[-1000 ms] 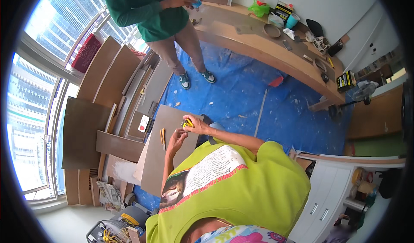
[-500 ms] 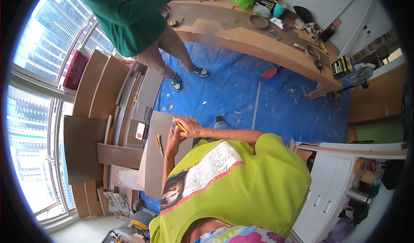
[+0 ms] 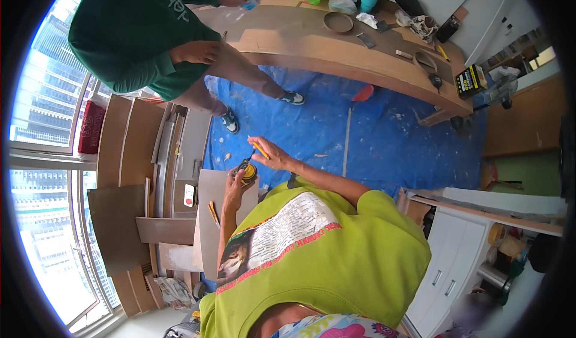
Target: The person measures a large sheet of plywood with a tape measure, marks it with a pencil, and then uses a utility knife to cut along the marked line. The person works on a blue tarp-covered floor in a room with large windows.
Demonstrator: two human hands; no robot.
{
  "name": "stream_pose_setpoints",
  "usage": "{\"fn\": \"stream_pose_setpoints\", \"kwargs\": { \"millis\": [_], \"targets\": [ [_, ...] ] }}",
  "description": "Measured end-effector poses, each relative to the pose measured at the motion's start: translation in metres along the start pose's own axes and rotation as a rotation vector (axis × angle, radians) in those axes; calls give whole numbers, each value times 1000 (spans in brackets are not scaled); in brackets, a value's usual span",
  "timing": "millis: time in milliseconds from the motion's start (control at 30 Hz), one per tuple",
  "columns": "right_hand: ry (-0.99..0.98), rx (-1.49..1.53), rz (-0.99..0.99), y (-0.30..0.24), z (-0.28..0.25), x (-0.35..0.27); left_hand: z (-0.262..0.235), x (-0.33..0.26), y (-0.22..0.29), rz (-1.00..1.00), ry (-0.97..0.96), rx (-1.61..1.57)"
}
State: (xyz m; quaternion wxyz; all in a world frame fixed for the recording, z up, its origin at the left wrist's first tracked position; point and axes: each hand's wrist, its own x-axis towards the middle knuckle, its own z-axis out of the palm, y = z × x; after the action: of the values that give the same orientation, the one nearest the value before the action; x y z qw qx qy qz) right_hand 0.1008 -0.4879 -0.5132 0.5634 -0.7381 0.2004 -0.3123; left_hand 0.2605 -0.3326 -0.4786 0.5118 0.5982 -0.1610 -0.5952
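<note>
Since prev. frame, hands've moved apart & tape's come into plain view; co-worker [image 3: 138,44] has shifted too. L hand [image 3: 234,188] grips yellow/blk tape measure [image 3: 248,173] by far R corner of brown panel [image 3: 210,185]. R hand [image 3: 273,157], just beyond, holds yellow pencil [image 3: 261,150] over blue tarp [image 3: 312,137]. Orange hand tool [image 3: 213,212] lies on panel, L of L forearm.

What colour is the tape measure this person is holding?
The tape measure in the left hand is yellow and black; it shows best in the head view.
</note>
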Motion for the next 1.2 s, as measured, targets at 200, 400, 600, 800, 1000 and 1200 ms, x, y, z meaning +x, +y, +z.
{"fn": "stream_pose_setpoints", "kwargs": {
  "millis": [200,400,600,800,1000,1200],
  "targets": [
    [65,23,136,-6,-56,9,13,10,4,-15,64,46],
    [-11,-162,-96,-28,-79,10,19,9,-1,-17,78,47],
    [-46,-271,-99,-47,-78,10,27,25,-5,-50,36,77],
    [-38,-141,-44,-48,-98,3,47,50,19,-73,-32,152],
    [124,-62,-326,-147,-129,28,53,56,42,-24,-56,194],
    [437,137,-905,-272,-192,36,43,47,53,-40,35,223]
  ]
}}
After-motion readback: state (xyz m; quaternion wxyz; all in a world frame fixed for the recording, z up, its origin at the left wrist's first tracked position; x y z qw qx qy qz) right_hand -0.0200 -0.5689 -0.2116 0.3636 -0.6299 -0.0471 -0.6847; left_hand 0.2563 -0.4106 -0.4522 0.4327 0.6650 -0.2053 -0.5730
